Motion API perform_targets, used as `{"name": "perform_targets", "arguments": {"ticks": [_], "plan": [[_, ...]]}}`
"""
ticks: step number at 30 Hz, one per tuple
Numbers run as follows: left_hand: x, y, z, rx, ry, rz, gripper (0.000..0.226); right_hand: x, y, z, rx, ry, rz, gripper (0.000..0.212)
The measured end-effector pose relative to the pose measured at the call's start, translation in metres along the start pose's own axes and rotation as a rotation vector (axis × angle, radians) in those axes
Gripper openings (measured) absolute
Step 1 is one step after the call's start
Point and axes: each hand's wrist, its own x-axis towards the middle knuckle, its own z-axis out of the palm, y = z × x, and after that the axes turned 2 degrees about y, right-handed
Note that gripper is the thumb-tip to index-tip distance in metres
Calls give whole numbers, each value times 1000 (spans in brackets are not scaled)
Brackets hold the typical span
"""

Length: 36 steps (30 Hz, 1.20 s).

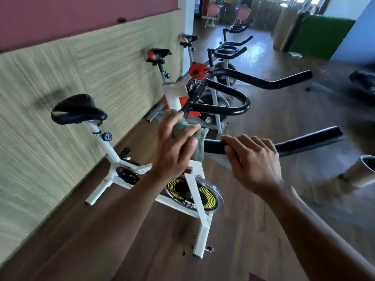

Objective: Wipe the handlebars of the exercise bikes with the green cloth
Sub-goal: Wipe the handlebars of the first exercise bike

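A white exercise bike (pixel 194 185) with a yellow-striped flywheel stands right in front of me. My left hand (pixel 174 147) grips the green cloth (pixel 185 129), wrapped around the left end of its black handlebar (pixel 308 139). My right hand (pixel 253 159) curls over the same bar just to the right of the cloth. The bar's far right end sticks out past my right hand. Behind it, a second bike's black looped handlebar (pixel 233 94) is in view, with more bikes in a row further back.
The bikes line a striped beige wall (pixel 60 98) on the left, black saddles (pixel 78 109) facing it. A wooden floor (pixel 263 230) opens to the right. A metal bin (pixel 363 171) stands at the right edge. A green panel (pixel 318 35) is far back.
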Motion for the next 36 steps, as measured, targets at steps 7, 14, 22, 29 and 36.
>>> {"name": "perform_targets", "arguments": {"ticks": [7, 14, 22, 29, 36], "plan": [[-26, -2, 41, -294, 308, -27, 39, 0, -9, 26, 12, 183, -176, 38], [-24, -29, 82, -432, 607, 151, 46, -3, -9, 47, -40, 396, -249, 36], [7, -62, 87, -234, 782, 600, 45, 0, -1, 64, -111, 540, -210, 35], [37, -93, 89, -314, 774, 665, 55, 5, 4, 76, -129, 672, -236, 34], [38, -88, 100, -444, 829, 670, 53, 9, 2, 84, -199, 754, -269, 39]]}}
